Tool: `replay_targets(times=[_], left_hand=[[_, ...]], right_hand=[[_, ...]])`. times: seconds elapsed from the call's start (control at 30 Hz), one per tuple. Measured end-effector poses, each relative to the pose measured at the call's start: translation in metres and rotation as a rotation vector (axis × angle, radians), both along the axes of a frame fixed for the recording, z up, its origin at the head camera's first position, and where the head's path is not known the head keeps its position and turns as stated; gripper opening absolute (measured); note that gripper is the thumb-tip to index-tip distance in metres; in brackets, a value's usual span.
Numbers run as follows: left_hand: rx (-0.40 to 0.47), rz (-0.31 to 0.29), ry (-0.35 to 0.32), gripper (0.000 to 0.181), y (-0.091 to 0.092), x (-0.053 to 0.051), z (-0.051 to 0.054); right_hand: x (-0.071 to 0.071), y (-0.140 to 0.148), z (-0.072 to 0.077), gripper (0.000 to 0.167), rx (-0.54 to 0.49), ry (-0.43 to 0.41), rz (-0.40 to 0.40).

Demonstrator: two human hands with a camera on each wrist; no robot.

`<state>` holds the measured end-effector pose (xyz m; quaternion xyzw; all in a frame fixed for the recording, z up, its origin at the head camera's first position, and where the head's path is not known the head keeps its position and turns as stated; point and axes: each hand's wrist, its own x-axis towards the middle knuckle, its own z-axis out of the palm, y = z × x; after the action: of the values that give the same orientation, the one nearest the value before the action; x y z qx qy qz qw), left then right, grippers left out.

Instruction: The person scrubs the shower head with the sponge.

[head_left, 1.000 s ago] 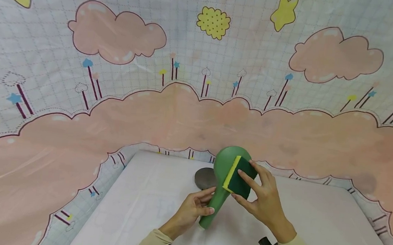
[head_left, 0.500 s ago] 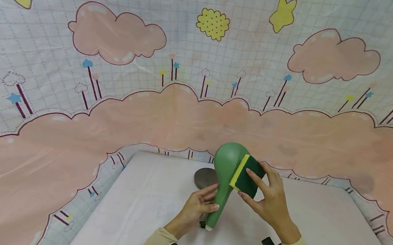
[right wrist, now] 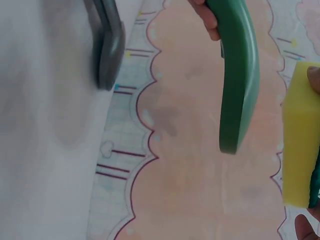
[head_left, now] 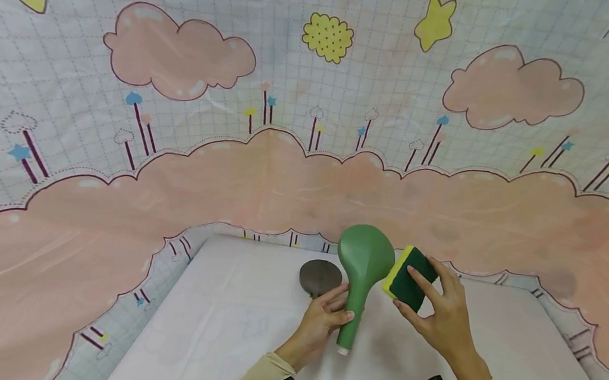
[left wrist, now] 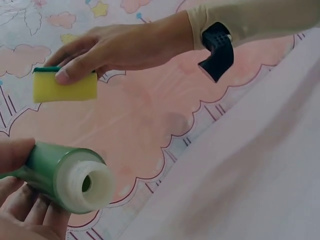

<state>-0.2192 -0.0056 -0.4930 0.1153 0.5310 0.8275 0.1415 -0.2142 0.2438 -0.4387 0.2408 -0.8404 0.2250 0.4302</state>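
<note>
A green handheld shower head (head_left: 366,256) is held up over the table, its handle gripped by my left hand (head_left: 318,323). The broad back of its head faces the head camera. In the left wrist view the pale threaded end (left wrist: 87,185) of the handle shows its round hole. My right hand (head_left: 449,324) pinches a yellow and green scrub sponge (head_left: 410,279) between thumb and fingers, green side toward the palm. A small gap separates the sponge from the shower head, also visible in the right wrist view, where the sponge (right wrist: 300,140) is at the right edge.
On the white table (head_left: 219,314) behind my left hand lies a grey shower head (head_left: 320,277), its handle partly hidden by that hand. A patterned cloth (head_left: 283,188) with pink clouds hangs behind the table.
The sponge has come off the green shower head and moved right with my right hand. My left hand has shifted right and turned the shower head more upright, uncovering more of the grey one.
</note>
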Motion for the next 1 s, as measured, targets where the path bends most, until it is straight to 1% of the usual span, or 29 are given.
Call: replay_targets(times=[0.17,0.37,0.43,0.53,0.67,0.8,0.9,1.0], left_hand=[[0.017,0.018,-0.005,0.065,0.015,0.0,0.0],[0.039,0.006,-0.043,0.063,0.03,-0.001,-0.007],[0.043,0.004,-0.06,0.062,0.033,-0.002,-0.009],[0.039,0.016,-0.065,0.061,0.037,-0.004,-0.013],[0.04,0.033,-0.062,0.06,0.043,-0.008,-0.02],[0.042,0.046,-0.088,0.06,0.051,-0.011,-0.028],[0.035,0.061,-0.116,0.06,0.058,-0.013,-0.036],[0.027,0.079,-0.128,0.061,0.064,-0.014,-0.044]], right_hand=[[0.003,0.011,-0.005,0.073,0.002,-0.02,-0.041],[0.006,0.024,-0.013,0.077,-0.006,-0.04,-0.072],[0.005,0.027,-0.013,0.078,-0.007,-0.042,-0.085],[0.003,0.029,-0.013,0.079,-0.012,-0.044,-0.091],[0.002,0.032,-0.015,0.079,-0.017,-0.053,-0.092],[0.001,0.035,-0.019,0.078,-0.019,-0.067,-0.093],[0.001,0.039,-0.023,0.074,-0.021,-0.082,-0.092],[0.001,0.041,-0.027,0.069,-0.017,-0.102,-0.099]])
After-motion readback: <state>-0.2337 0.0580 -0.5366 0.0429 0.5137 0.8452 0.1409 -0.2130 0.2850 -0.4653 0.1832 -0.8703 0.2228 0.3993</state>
